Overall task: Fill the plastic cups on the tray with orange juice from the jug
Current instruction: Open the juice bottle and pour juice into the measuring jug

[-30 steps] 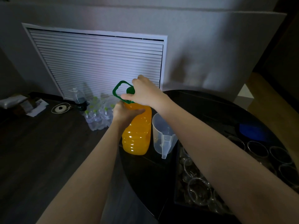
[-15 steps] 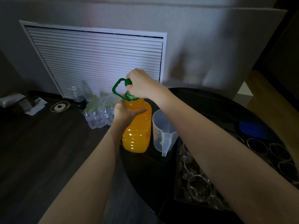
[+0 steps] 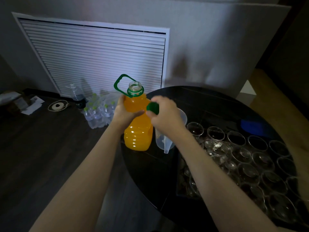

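Juice bottle [image 3: 138,131] upright at near-left edge of dark round surface [image 3: 217,104], mouth uncapped. We judge it heavy, nearly full, smooth plastic, likely slippery; take by waist plus green carry loop [image 3: 122,83]. Left hand [image 3: 124,113] grips bottle shoulder. Right hand [image 3: 164,114] pinches green cap [image 3: 153,108]. Empty clear jug [image 3: 168,136] just beside bottle; plastic cups [image 3: 250,158] on tray, light, tippable, pour slow.
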